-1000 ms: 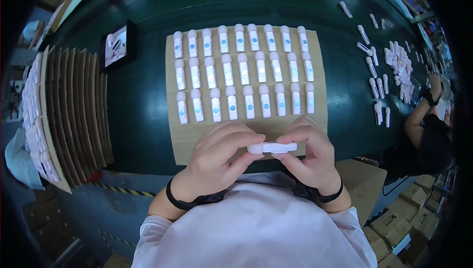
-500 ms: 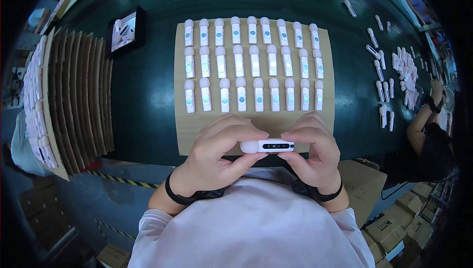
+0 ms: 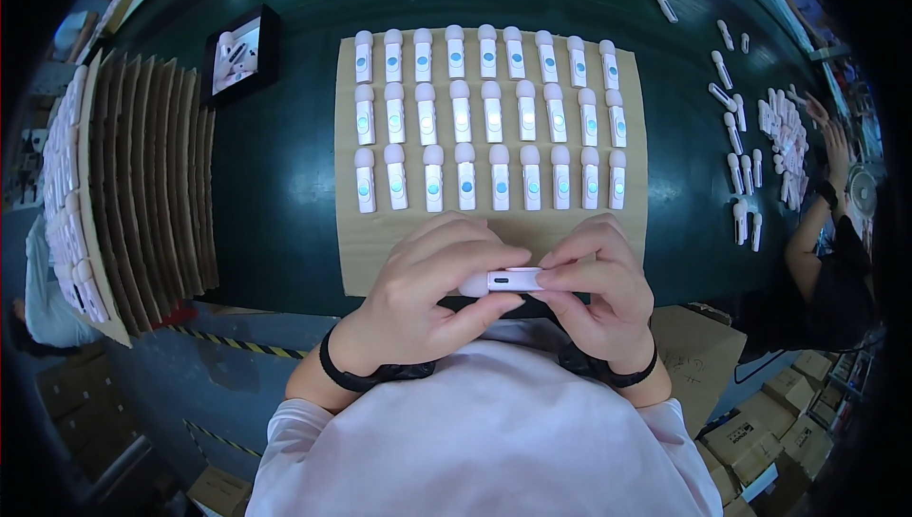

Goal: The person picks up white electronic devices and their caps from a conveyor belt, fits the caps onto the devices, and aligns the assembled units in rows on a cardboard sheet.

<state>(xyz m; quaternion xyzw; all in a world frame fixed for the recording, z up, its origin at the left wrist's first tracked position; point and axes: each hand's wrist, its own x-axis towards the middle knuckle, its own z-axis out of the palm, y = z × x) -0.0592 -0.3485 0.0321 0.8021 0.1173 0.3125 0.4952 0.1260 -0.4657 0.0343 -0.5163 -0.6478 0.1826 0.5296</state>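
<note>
L hand (image 3: 427, 294) and R hand (image 3: 594, 289) both pinch one small white device (image 3: 502, 281), held level close to the chest, over near edge of cardboard sheet (image 3: 380, 256). Sheet carries 3 rows of 9 devices (image 3: 489, 118), 27 total; front strip bare, so approx. one row appears left to lay. Stacked cardboard sheets (image 3: 142, 185) at L, count unclear.
</note>
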